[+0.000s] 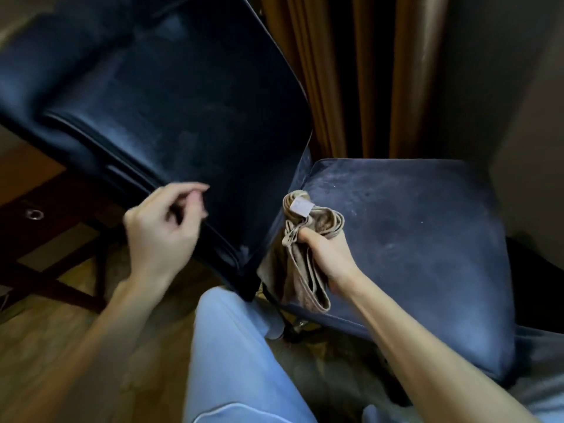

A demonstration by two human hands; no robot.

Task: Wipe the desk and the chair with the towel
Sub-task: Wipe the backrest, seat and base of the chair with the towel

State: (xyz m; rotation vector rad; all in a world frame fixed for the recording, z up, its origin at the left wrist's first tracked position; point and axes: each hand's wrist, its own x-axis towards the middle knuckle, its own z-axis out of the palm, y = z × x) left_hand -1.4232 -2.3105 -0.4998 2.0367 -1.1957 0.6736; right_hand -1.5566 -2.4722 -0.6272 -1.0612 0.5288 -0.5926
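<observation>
The right hand [328, 254] gripped a folded beige towel [300, 254] over the front corner of the blue chair [421, 233] seat. The towel's lower folds hung past the seat edge. The left hand [161, 230], fingers loosely curled, was blurred beside the dark chair back [183, 102]. Brown curtains [351, 71] hung behind the seat.

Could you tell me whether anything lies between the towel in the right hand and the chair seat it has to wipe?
Nothing visible does. The right hand grips the towel at the bare seat's left edge; the empty left hand is at the backrest.
</observation>
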